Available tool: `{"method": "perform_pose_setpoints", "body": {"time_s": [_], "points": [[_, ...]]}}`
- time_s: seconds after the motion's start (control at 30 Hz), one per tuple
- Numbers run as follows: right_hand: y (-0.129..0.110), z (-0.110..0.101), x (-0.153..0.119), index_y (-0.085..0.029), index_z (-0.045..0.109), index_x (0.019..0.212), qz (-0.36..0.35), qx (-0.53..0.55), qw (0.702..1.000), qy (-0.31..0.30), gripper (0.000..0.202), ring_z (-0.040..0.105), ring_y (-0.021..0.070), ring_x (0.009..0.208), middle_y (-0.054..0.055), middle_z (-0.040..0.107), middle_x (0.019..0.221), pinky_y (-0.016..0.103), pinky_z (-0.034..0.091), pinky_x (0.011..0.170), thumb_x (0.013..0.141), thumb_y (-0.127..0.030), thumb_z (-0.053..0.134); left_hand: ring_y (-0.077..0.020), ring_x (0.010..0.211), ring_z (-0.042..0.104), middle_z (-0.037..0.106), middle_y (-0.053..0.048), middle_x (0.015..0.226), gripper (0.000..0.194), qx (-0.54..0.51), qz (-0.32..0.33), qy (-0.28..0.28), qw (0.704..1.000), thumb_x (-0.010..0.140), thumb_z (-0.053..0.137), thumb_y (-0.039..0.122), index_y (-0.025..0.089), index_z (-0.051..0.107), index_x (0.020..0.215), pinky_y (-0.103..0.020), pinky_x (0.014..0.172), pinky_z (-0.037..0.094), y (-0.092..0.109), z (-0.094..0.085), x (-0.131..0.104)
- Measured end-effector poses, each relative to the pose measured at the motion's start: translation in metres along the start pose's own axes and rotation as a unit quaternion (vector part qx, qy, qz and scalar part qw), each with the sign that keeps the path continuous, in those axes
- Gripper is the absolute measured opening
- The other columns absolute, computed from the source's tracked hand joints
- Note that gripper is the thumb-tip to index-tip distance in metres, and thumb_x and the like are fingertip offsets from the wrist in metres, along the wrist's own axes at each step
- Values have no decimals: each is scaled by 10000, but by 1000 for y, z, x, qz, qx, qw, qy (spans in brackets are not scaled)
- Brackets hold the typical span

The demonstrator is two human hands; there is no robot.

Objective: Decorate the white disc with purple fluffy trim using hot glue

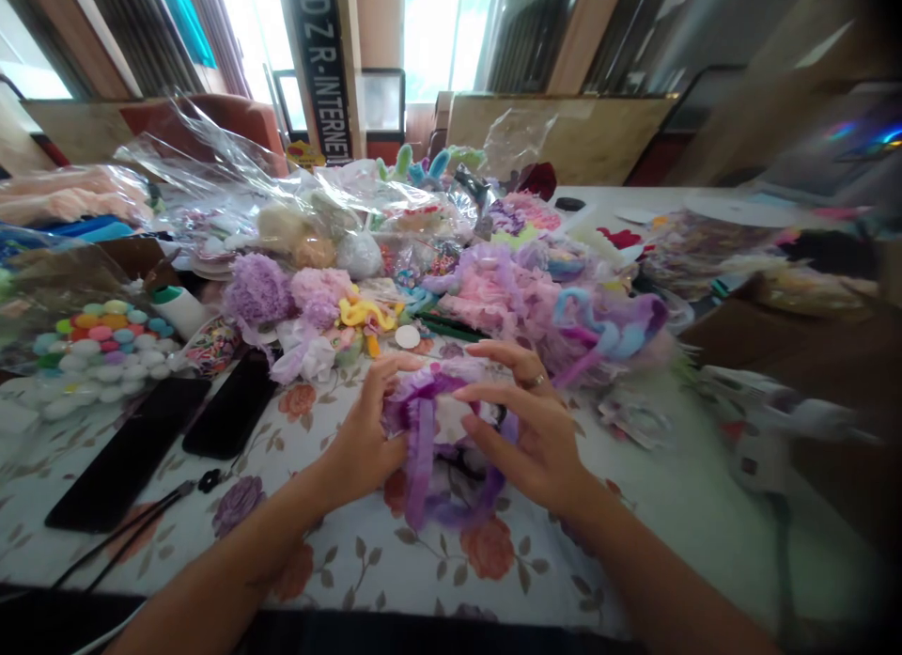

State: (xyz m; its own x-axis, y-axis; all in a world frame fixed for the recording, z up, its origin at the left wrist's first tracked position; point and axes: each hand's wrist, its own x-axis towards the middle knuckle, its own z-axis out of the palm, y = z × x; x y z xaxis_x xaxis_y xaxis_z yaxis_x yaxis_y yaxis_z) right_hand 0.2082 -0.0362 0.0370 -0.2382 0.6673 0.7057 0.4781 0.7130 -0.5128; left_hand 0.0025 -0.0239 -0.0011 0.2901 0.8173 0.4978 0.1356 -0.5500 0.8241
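Just above the flowered tablecloth, a purple fluffy craft piece [424,420] with fuzzy strips looping from it is between my two hands. My left hand [370,434] grips its left edge, thumb below and fingers curled over the top. On the other side my right hand [532,415], wearing a ring, holds the piece with bent fingers. Its fingertips lie near a white patch [451,418] in the middle of the piece. A fuzzy purple strip [461,512] hangs in a loop beneath. What the white patch is made of is too blurred to tell.
Pink and purple fluffy trimmings [486,293] pile up ahead. To the left are two black phones [131,453] [231,406] and a bag of coloured pom-poms [105,350]. A white glue gun [768,420] and a cardboard box [782,326] are at the right.
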Motion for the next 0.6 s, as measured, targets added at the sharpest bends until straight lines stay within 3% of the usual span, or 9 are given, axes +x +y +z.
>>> {"method": "perform_pose_setpoints", "body": {"time_s": [0.17, 0.27, 0.37, 0.5, 0.6], "points": [[7, 11, -14, -251, 567, 978, 28, -54, 989, 134, 277, 570, 233, 940, 58, 557, 978, 412, 485, 840, 765, -234, 743, -238, 1177, 503, 436, -98, 1257, 521, 20, 57, 28, 998, 786, 721, 183, 292, 437, 1209, -412, 952, 489, 1, 0, 2], [12, 16, -16, -254, 538, 1022, 77, 1, 994, 81, 349, 586, 202, 844, 33, 587, 937, 365, 509, 760, 758, -282, 764, -251, 1249, 433, 418, -110, 1285, 443, 69, 101, 29, 992, 820, 664, 155, 272, 470, 1201, -448, 1008, 447, 3, -2, 3], [13, 19, -15, -268, 531, 1111, 157, 76, 984, 36, 479, 618, 219, 944, 49, 619, 1071, 379, 529, 819, 723, -347, 799, -273, 1318, 373, 394, -125, 1345, 383, 109, 115, 21, 987, 845, 618, 146, 261, 498, 1190, -471, 1033, 429, 6, -3, 2], [11, 20, -12, -284, 487, 1217, 252, 268, 930, -20, 578, 669, 208, 908, 38, 658, 1001, 332, 568, 742, 733, -343, 796, -296, 1367, 341, 347, -132, 1430, 488, 129, 128, 5, 983, 851, 610, 156, 278, 459, 1299, -509, 1058, 414, 8, -4, 0], [10, 21, -12, -287, 493, 1215, 286, 349, 892, -18, 582, 681, 181, 805, 17, 659, 932, 291, 570, 660, 726, -314, 807, -310, 1389, 322, 303, -127, 1475, 543, 144, 138, -1, 980, 852, 604, 153, 294, 444, 1351, -518, 1053, 428, 7, -4, 1]]}}
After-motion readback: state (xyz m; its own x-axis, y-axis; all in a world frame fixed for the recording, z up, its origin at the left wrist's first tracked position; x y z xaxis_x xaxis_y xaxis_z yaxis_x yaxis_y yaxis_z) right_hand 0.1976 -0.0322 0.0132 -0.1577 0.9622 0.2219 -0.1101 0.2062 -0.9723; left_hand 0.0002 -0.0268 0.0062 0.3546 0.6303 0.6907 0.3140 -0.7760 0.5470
